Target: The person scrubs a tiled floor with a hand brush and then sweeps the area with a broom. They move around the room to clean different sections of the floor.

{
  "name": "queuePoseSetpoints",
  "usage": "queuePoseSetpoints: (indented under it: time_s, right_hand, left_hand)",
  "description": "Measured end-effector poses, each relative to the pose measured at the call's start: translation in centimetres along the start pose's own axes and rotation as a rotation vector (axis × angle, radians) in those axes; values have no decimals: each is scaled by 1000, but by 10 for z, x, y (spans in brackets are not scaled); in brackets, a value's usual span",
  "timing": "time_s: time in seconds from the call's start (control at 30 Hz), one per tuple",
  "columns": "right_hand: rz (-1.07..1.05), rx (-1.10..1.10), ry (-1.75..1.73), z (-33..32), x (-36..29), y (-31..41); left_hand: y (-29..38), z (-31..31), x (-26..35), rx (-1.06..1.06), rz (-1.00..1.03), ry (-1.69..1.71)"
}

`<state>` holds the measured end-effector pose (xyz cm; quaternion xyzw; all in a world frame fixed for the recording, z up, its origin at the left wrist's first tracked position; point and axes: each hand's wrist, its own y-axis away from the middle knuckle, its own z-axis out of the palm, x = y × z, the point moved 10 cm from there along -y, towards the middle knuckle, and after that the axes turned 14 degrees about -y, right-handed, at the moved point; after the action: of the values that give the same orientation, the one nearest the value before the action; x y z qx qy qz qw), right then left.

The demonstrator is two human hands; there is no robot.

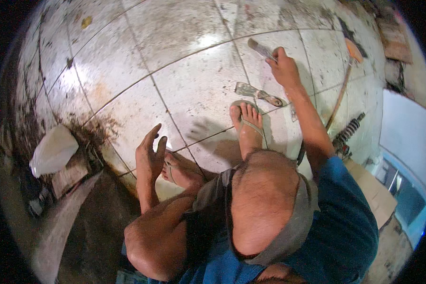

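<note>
Out over the tiled floor (pixel 184 96), my right hand (pixel 285 71) grips a flat paintbrush (pixel 259 48), its bristle end pointing to the upper left. The brush handle is mostly hidden in my fingers. Below that hand, a dirty putty knife (pixel 257 94) lies flat on the tiles just ahead of my sandalled right foot (pixel 248 126). My left hand (pixel 152 149) hangs beside my left foot (pixel 179 170) with thumb and fingers apart, holding nothing. It casts a shadow on the tile to its right.
To the right lie a wooden-handled tool (pixel 340 92) with an orange head and a coil-spring shock absorber (pixel 349 131). A cardboard sheet (pixel 371 190) is behind them. At left, a whitish bag-like object (pixel 55 151) rests against a wooden block (pixel 71 175). Dark grime marks the tiles there.
</note>
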<state>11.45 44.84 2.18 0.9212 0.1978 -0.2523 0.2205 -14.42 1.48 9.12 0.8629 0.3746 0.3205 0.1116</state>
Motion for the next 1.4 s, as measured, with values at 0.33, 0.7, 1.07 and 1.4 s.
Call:
queuePoseSetpoints:
  time_s: [0.33, 0.7, 1.07, 1.4]
  right_hand:
    - [-769, -638, 475, 140, -147, 108]
    - [-853, -940, 476, 149, -234, 130]
    - [-892, -635, 561, 141, -281, 42]
    - [-1024, -280, 419, 98, -301, -68]
  left_hand:
    - [7, 12, -21, 47, -16, 56]
    - [24, 31, -61, 223, -119, 301]
    - [0, 32, -36, 154, 12, 76]
    - [3, 37, -41, 155, -60, 206]
